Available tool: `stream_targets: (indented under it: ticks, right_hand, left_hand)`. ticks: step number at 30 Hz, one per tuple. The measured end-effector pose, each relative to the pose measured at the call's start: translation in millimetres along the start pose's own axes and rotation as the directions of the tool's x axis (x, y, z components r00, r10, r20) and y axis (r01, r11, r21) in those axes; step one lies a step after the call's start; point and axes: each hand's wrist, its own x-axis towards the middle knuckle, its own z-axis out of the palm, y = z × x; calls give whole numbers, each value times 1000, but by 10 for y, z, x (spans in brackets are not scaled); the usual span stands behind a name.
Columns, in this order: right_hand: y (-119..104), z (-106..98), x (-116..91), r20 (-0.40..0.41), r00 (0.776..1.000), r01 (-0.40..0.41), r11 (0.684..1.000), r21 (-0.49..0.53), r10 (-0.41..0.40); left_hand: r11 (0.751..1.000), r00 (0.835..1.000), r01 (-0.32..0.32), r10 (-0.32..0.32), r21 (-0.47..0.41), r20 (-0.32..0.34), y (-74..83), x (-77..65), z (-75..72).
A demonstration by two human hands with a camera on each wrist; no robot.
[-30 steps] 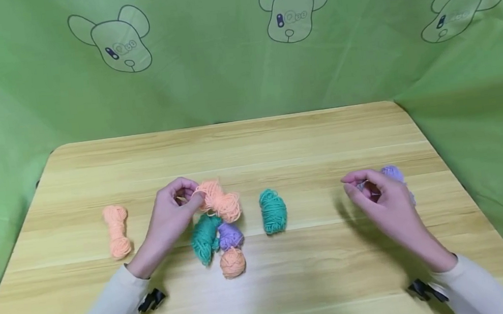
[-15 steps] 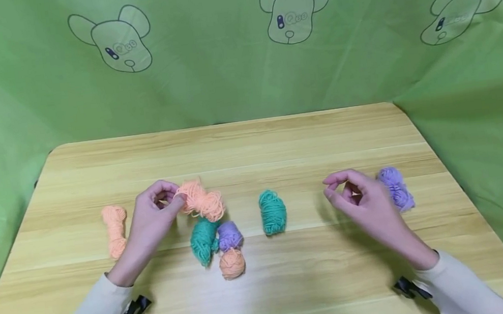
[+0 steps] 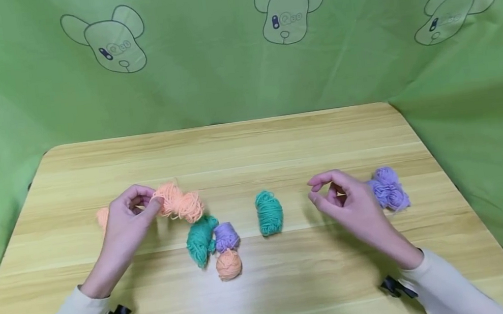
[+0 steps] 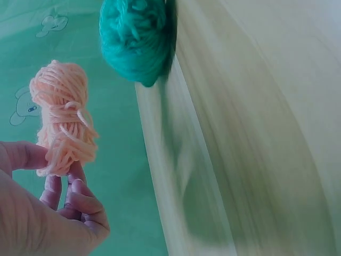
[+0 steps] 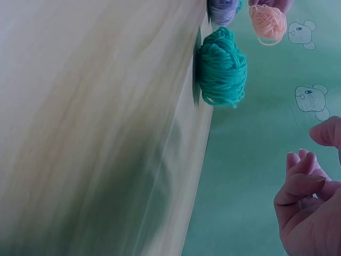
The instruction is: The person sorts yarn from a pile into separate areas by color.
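My left hand (image 3: 126, 218) pinches one end of a peach yarn skein (image 3: 179, 203) between thumb and fingers, raised above the table. In the left wrist view the skein (image 4: 64, 117) shows a strand wrapped round its waist. Another peach skein (image 3: 102, 217) lies mostly hidden behind that hand. Just right of the held yarn are a green skein (image 3: 201, 241), a small purple skein (image 3: 226, 237) and a peach yarn ball (image 3: 228, 265), grouped closely together. My right hand (image 3: 350, 198) hovers with loosely bent fingers and a gap between thumb and forefinger, holding nothing.
A second green skein (image 3: 269, 213) lies at mid-table between the hands. Purple yarn (image 3: 389, 189) rests to the right, partly behind the right hand. Green cloth (image 3: 225, 78) printed with mouse heads hangs beyond the wooden table (image 3: 250, 147).
My left hand has carried the peach skein leftward, off the grouped yarn, and now covers most of the other peach skein. My right hand has moved left, uncovering the purple yarn.
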Motion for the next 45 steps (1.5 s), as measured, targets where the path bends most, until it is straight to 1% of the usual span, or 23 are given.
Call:
stream_targets:
  ticks: [4,9,14,17,23,27,32,38,42,45]
  right_hand:
    - [-4,63,1,15,1000,14,1000,-24,-14]
    - [-10,146,-16,42,999,24,999,-30,-23]
    - [-33,248,-16,109,993,34,999,13,-35]
    - [-55,316,-5,150,987,46,998,31,-50]
    - [-146,445,35,195,977,79,996,48,-87]
    - [-211,479,72,210,972,99,995,29,-103]
    - [-250,499,108,234,967,102,995,14,-103]
    - [-312,561,147,294,949,113,993,15,-113]
    - [-354,618,170,303,945,126,992,17,-125]
    - [-371,680,188,307,940,146,989,28,-147]
  left_hand:
    - [999,1000,25,-26,-34,-9,-11,-18,-57]
    - [999,999,27,-27,-22,-18,-24,-23,-94]
    - [999,999,42,-42,-2,-33,-72,-47,-171]
    - [999,998,54,-54,-5,-36,-102,-65,-227]
    - [997,996,73,-74,-24,-45,-143,-111,-349]
    - [995,992,100,-100,-1,-72,-178,-109,-421]
    - [994,990,107,-104,27,-94,-211,-106,-479]
    - [993,987,109,-102,52,-124,-243,-124,-569]
    - [989,983,135,-125,62,-137,-262,-126,-624]
    - [985,975,159,-145,70,-167,-264,-137,-664]
